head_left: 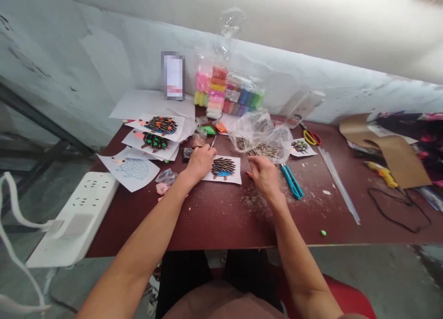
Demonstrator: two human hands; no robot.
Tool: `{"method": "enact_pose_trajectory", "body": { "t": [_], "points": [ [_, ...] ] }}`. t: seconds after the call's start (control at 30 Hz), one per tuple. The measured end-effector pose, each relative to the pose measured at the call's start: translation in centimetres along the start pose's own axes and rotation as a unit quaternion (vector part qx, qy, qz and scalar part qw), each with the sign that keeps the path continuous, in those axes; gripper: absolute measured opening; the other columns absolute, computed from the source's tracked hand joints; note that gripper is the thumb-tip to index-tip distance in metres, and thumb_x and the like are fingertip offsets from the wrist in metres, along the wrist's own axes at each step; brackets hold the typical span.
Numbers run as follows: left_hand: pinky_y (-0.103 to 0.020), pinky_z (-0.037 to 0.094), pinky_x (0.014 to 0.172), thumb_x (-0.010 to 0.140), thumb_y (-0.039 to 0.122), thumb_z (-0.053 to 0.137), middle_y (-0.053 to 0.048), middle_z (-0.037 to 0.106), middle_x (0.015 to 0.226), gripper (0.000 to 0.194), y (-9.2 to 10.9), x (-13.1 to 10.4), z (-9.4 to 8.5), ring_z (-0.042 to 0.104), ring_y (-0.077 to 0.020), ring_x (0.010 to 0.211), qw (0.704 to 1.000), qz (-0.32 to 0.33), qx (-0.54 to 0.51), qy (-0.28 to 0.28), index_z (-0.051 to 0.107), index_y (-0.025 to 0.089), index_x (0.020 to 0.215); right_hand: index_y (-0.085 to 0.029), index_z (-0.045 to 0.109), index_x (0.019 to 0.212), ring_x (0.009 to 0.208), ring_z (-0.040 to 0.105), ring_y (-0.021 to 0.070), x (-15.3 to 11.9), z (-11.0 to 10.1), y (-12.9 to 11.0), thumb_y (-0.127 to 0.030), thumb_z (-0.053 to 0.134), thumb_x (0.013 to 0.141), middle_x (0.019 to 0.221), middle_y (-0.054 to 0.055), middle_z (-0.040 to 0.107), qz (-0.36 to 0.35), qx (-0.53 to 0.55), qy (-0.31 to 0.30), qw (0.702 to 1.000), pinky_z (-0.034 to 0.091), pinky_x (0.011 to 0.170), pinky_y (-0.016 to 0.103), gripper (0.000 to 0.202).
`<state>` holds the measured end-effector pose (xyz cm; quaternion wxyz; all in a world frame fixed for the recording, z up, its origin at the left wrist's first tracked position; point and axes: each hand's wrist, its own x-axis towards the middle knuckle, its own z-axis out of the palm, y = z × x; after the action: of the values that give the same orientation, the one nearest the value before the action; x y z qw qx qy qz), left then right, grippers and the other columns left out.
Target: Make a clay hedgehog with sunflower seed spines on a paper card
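My left hand (200, 164) rests over the left part of a white card (236, 176), its fingers stretched out and bent slightly downward. The card bears a blue hedgehog figure (224, 166) covered in rows of brown spines, seemingly seed husks; its left end is hidden under my hand. Right of the card, my right hand (266, 176) has thumb and forefinger drawn together; anything between them is too small to make out. A small orange bit (249, 174) shows right by these fingertips. Behind that hand, a clear plastic bag (280, 139) lies open with many husks (263, 150).
Turquoise-handled scissors (292, 182) lie right of my right hand, red-yellow scissors (312, 136) farther back. Finished hedgehog cards (161, 125) and a blue-drawn one (133, 168) sit left. Colored clay packs (224, 95) stand at the wall. Glue sticks (339, 185), a yellow glue gun (382, 172) and a power strip (79, 213) flank the table.
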<state>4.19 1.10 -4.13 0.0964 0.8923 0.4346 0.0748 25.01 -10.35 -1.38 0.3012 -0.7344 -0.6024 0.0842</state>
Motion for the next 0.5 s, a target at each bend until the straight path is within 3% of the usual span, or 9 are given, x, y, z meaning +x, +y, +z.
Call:
{"method": "enact_pose_trajectory", "body": {
  "t": [0.13, 0.27, 0.5],
  "points": [
    [-0.038, 0.045, 0.088, 0.102, 0.015, 0.044, -0.014, 0.068, 0.111, 0.03, 0.0, 0.0, -0.1, 0.065, -0.0265, 0.1, 1.0, 0.001, -0.001, 0.0, 0.072, 0.014, 0.112, -0.02, 0.076, 0.09, 0.065, 0.058, 0.0156, -1.4, 0.9, -1.5, -0.03, 0.06, 0.087, 0.077, 0.002, 0.072, 0.017, 0.116, -0.032, 0.993, 0.045, 0.069, 0.027, 0.02],
    [-0.038, 0.045, 0.089, 0.101, 0.014, 0.045, -0.014, 0.068, 0.112, 0.029, 0.0, -0.1, -0.1, 0.065, -0.0262, 0.101, 1.0, -0.002, -0.011, 0.001, 0.072, 0.014, 0.112, -0.02, 0.076, 0.083, 0.065, 0.056, 0.0143, -2.4, 1.9, -2.7, -0.031, 0.064, 0.085, 0.079, 0.002, 0.072, -0.002, 0.187, -0.019, 0.982, 0.044, 0.066, 0.026, 0.017],
    [-0.038, 0.045, 0.089, 0.101, 0.015, 0.046, -0.013, 0.068, 0.113, 0.028, 0.1, 0.0, -0.2, 0.066, -0.0262, 0.101, 1.0, -0.005, -0.009, 0.0, 0.072, 0.015, 0.112, -0.02, 0.076, 0.084, 0.061, 0.057, 0.0143, -2.5, 3.0, -3.4, -0.022, 0.063, 0.086, 0.078, 0.002, 0.074, 0.004, 0.144, -0.056, 0.988, 0.044, 0.066, 0.026, 0.014]
  ]
}}
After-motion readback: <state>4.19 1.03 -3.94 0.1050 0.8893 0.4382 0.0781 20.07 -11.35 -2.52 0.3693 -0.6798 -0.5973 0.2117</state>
